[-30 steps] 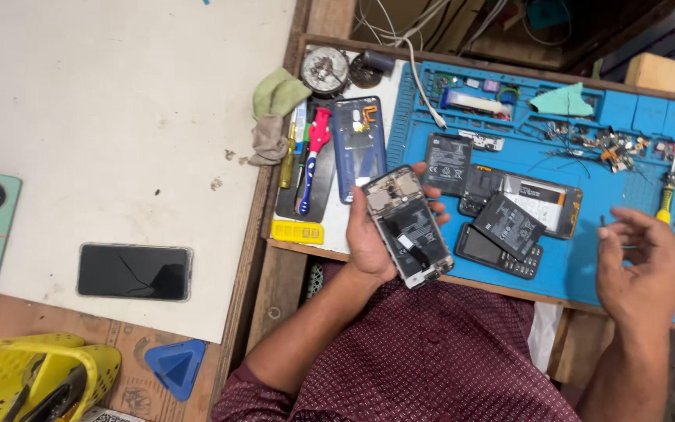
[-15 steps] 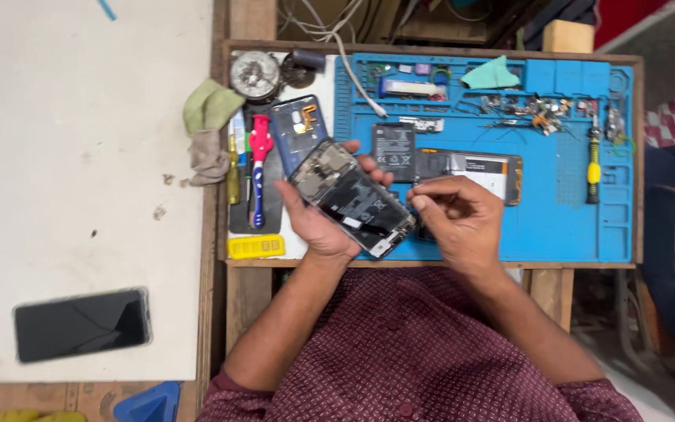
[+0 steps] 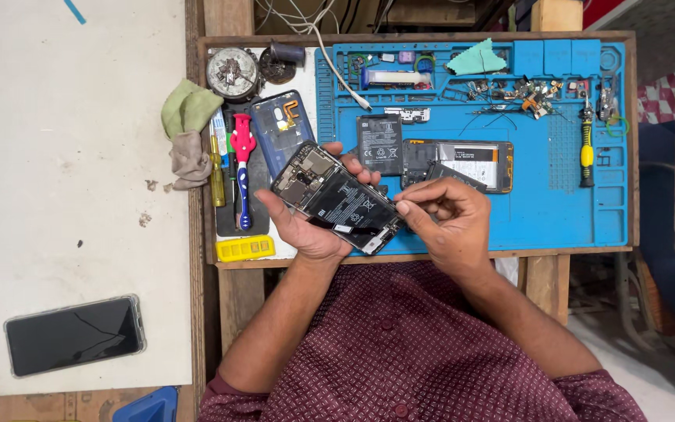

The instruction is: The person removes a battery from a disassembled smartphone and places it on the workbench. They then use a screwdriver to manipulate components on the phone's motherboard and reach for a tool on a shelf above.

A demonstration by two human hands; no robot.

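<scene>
Phone (image 3: 337, 197) sat opened in your left hand (image 3: 306, 227) over the blue mat (image 3: 556, 203), gripped by its edges, long axis running upper-left to lower-right. Your right hand (image 3: 447, 219) was pinched shut at its lower-right end, nearer.

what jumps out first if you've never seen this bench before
The opened phone at centre, back off and battery showing, held in the left hand while the right hand pinches at its lower edge. Behind them lies the bright blue mat, strewn with loose parts.
</scene>
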